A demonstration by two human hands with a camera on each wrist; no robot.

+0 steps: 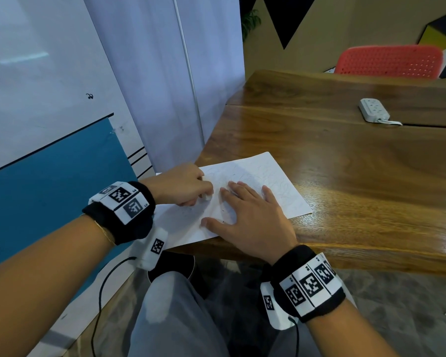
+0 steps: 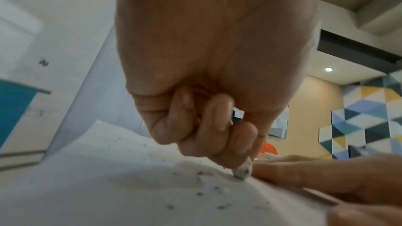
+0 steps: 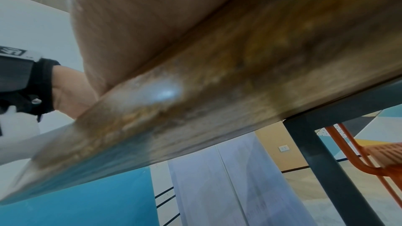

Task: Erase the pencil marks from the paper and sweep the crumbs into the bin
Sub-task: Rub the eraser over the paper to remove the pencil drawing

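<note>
Paper (image 1: pixel 245 191) lies flat on the wooden worktop (image 1: pixel 345 155) at its near left corner, long axis running from the near left edge away toward the far right; its near edge slightly overhangs the worktop. In the head view the left hand (image 1: pixel 183 186) has its fingers curled in a closed grip round a small white eraser (image 1: pixel 208 196), whose tip meets the sheet. The right hand (image 1: pixel 252 217) lies just beside it, fingers straight and spread, pressing the sheet flat and holding nothing. A white power strip (image 1: pixel 374 110) sits well apart at the far right; a red chair (image 1: pixel 389 62) stands beyond. No bin can be identified with certainty.

Left wrist view: the eraser's grey, soiled tip (image 2: pixel 243 171) points down onto the paper, its long axis steeply tilted. Dark crumbs (image 2: pixel 200 193) are scattered over the sheet near it, and a finger of the right hand lies alongside.

Right wrist view: only the worktop's edge (image 3: pixel 195 109) and the palm above it show; the fingers are hidden here.

Risk, as a judgement: hard strokes toward the unpinned near left part could crease or tear the sheet, and the soiled tip could smear graphite. Crumbs near the overhanging edge could fall to the floor instead of the bin.
</note>
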